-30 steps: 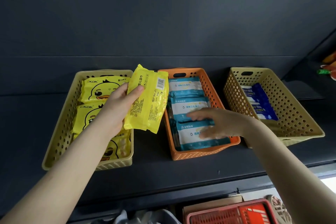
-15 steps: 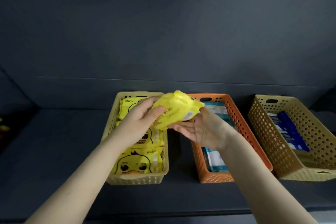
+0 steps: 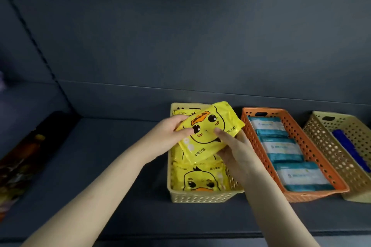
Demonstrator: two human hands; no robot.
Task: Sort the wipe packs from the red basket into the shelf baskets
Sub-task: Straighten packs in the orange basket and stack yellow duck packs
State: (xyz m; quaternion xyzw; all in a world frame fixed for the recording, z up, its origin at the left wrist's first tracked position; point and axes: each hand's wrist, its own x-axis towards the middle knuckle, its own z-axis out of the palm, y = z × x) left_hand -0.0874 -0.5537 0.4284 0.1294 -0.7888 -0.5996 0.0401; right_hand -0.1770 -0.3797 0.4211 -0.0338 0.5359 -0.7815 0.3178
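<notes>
Dark grey shelf and a dark grey back wall fill most of the view. Both bare hands hold one yellow duck pack between them. The left hand grips its left edge, thumb curled onto the printed front and fingers tucked behind. The right hand supports it from below and from the right, thumb pressed on the front near the duck's cheek and fingers curled under the pack. The pack is tilted, its duck face upside down, and it hovers over the back half of the pale yellow basket.

More yellow duck packs lie flat in that basket, one plainly showing at the front and others partly hidden under the held one. Just to the right stands an orange basket with three teal and white packs in a row from back to front. Further right is a beige basket, cut by the frame edge, with a blue pack inside. At the far left of the shelf lies a dark, blurred thing; I cannot tell what it is.
</notes>
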